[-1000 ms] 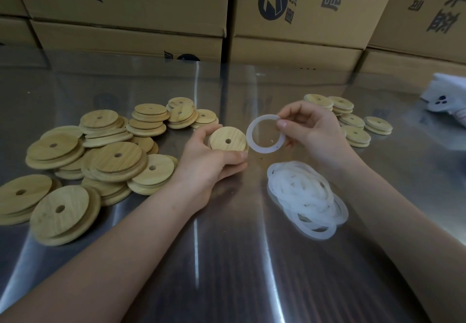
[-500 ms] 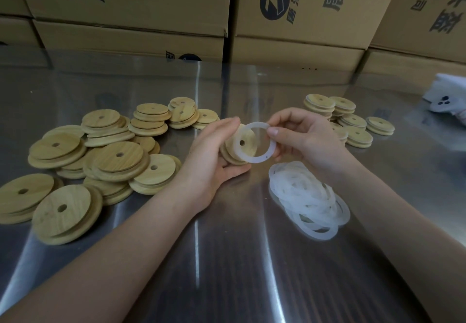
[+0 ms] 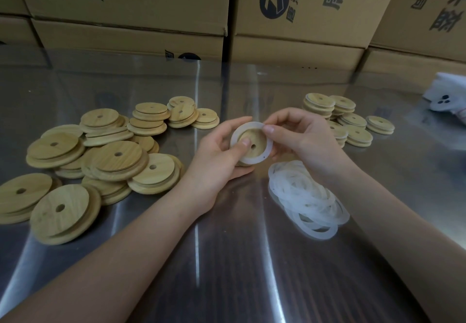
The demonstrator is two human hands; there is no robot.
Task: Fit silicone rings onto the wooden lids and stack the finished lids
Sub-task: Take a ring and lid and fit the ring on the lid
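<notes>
My left hand (image 3: 216,161) holds a round wooden lid (image 3: 252,147) with a small centre hole, thumb pressed on its face. A white silicone ring (image 3: 267,155) lies around the lid's inner step. My right hand (image 3: 302,138) pinches the ring's upper edge against the lid. A heap of bare wooden lids (image 3: 100,161) covers the table's left side. Low stacks of ringed lids (image 3: 350,121) stand behind my right hand. A pile of loose silicone rings (image 3: 305,196) lies below my right wrist.
The work surface is a shiny steel table (image 3: 227,259). Cardboard boxes (image 3: 302,7) with printed logos form a wall along the back. A white object (image 3: 448,98) lies at the far right edge.
The ring was held apart from the lid in my right hand; both hands came together and the ring now sits on the lid, which has turned face-up toward me.
</notes>
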